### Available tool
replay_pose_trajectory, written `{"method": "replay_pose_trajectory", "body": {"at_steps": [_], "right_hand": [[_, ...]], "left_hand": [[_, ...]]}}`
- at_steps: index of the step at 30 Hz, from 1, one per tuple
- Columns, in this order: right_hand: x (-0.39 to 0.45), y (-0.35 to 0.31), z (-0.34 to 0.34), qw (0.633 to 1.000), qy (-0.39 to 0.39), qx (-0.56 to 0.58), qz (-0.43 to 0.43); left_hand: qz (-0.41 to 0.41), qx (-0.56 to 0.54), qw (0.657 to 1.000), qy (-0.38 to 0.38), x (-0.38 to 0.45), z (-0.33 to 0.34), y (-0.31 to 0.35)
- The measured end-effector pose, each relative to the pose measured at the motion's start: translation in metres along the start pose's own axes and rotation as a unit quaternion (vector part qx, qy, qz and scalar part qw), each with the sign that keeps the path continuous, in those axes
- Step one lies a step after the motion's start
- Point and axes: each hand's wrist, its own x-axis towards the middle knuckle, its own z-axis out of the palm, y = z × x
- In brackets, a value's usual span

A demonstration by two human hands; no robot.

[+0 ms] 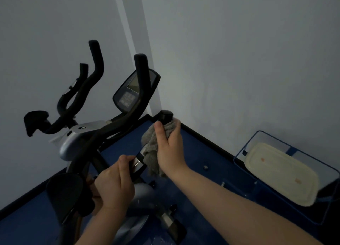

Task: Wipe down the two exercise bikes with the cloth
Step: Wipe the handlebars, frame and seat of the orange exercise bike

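1. The right hand (pixel 170 149) is wrapped around a grey cloth (pixel 150 149), fingers and thumb curled, pressing the nubbly terry fabric against a handlebar grip (pixel 165 116) of the exercise bike (pixel 81 139); the rounded black end cap of the grip pokes out just above the fist.
2. A loose, shaggy tail of the cloth hangs down below the hand.
3. The left hand (pixel 114 184) grips the same bar lower down, fingers curled over a shiny chrome band (pixel 138 162) set into the matte black tube.
4. The bike stands in the room's corner on a dark blue floor (pixel 202 152). Its handlebars are curved black tubes with soft-looking padded covering, sweeping upward in bends.
5. An oval console (pixel 135 90) sits between the bars, with a grey screen and a block of small buttons below it.
6. The housing under the bars is smooth silver-grey plastic (pixel 73 143), rounded like a shell.
7. To the right, against the pale wall (pixel 239 60), a blue wire-framed basket (pixel 276 163) leans, holding a cream, rounded-rectangle tray (pixel 279 173) with a dull surface.
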Motion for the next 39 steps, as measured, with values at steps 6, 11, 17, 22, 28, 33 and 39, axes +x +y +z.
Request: {"method": "replay_pose_trajectory", "body": {"at_steps": [6, 11, 17, 22, 28, 33, 39], "right_hand": [[-0.02, 0.004, 0.013, 0.998, 0.059, -0.002, 0.034], [-0.018, -0.004, 0.008, 0.993, 0.069, -0.051, 0.084], [-0.005, -0.018, 0.022, 0.985, 0.147, -0.087, 0.036], [-0.005, -0.024, 0.019, 0.982, 0.142, -0.11, 0.061], [-0.018, -0.008, 0.041, 0.973, 0.195, -0.113, 0.049], [-0.007, -0.025, 0.029, 0.978, 0.167, -0.098, 0.083], [-0.041, 0.002, 0.05, 0.976, 0.175, -0.077, 0.106]], "left_hand": [[0.088, 0.001, 0.991, -0.096, -0.002, -0.013, -0.01], [0.113, -0.025, 0.986, -0.116, -0.001, -0.015, -0.01], [0.125, -0.021, 0.982, -0.14, -0.002, -0.02, -0.013], [0.137, -0.034, 0.978, -0.155, 0.0, -0.021, -0.016], [0.129, -0.042, 0.977, -0.167, -0.002, -0.023, -0.025], [0.134, -0.085, 0.977, -0.145, 0.005, -0.024, -0.023], [0.16, -0.073, 0.975, -0.138, 0.003, -0.021, -0.029]]}}
